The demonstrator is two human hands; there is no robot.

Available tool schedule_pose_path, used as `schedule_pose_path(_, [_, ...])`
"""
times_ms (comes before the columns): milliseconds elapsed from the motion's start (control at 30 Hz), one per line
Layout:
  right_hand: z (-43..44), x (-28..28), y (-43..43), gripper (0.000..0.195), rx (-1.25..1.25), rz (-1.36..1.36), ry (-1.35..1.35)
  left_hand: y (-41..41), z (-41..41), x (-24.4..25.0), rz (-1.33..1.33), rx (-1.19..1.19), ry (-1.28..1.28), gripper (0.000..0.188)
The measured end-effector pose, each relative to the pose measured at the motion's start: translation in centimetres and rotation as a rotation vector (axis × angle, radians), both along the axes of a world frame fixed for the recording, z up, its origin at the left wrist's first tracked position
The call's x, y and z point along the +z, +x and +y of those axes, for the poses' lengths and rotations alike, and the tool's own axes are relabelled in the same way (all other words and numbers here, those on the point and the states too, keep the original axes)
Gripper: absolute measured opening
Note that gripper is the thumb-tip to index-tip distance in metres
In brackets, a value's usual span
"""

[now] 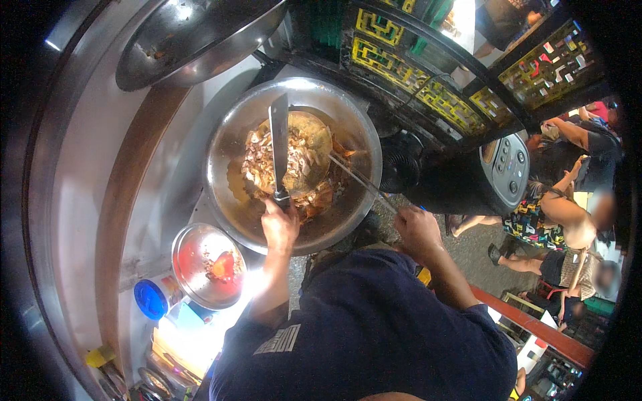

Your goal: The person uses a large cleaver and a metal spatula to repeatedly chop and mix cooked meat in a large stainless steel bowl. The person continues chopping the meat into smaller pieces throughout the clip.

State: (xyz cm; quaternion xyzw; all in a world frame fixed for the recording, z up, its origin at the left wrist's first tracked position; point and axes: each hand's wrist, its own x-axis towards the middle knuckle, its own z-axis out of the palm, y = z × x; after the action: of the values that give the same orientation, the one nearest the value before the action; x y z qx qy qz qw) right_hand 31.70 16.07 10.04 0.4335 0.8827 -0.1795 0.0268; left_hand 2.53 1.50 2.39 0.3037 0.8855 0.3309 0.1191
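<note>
My left hand (280, 225) grips the dark handle of a broad-bladed knife (279, 140). Its blade points away from me, above a heap of chopped meat (303, 155). The meat lies on a round chopping board (313, 125) inside a large metal basin (368, 200). More browned pieces (318, 198) sit around the board's near side. At the right, my right hand (419, 230) is closed around a long, thin metal tool (368, 185), perhaps tongs. The tool's tip reaches over the basin's rim to the right edge of the board.
Left of me are a metal bowl (188, 250) with red and crumbly contents and a blue-lidded tub (150, 299). A large wok (200, 45) stands at the upper left. A black appliance with knobs (506, 170) is right of the basin. Several people (562, 215) are farther right.
</note>
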Motion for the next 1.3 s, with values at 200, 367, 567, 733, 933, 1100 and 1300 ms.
schedule_pose_path(200, [0.6,-1.0,1.2,0.02,-0.015,0.11,-0.002,-1.7,-1.2,-7.9,0.161,-0.247,-0.437,0.043])
schedule_pose_path(367, [1.6,1.2,1.9,0.016,-0.099,0.127,-0.104,-0.1,0.1,0.2,0.109,-0.027,-0.193,0.029])
schedule_pose_path(567, [2.8,0.7,2.4,0.019,-0.065,0.203,-0.025,-0.2,-0.8,-9.3,0.153,-0.33,-0.416,0.047])
schedule_pose_path(733, [4.6,3.2,3.1,0.026,-0.068,0.254,0.008,-7.3,-2.2,-8.3,0.158,-0.217,-0.461,0.038])
schedule_pose_path(933, [3.9,3.4,2.3,0.029,-0.125,0.168,0.043,-1.3,-1.2,-4.3,0.041,-0.054,-0.35,0.041])
schedule_pose_path(1100, [3.2,3.3,-1.3,0.023,-0.041,-0.042,0.044,1.3,2.0,-4.6,0.033,-0.205,-0.418,0.042])
schedule_pose_path(1300, [3.9,2.5,-6.7,0.023,0.146,-0.318,0.047,-7.9,-0.8,-6.4,-0.01,0.05,-0.412,0.044])
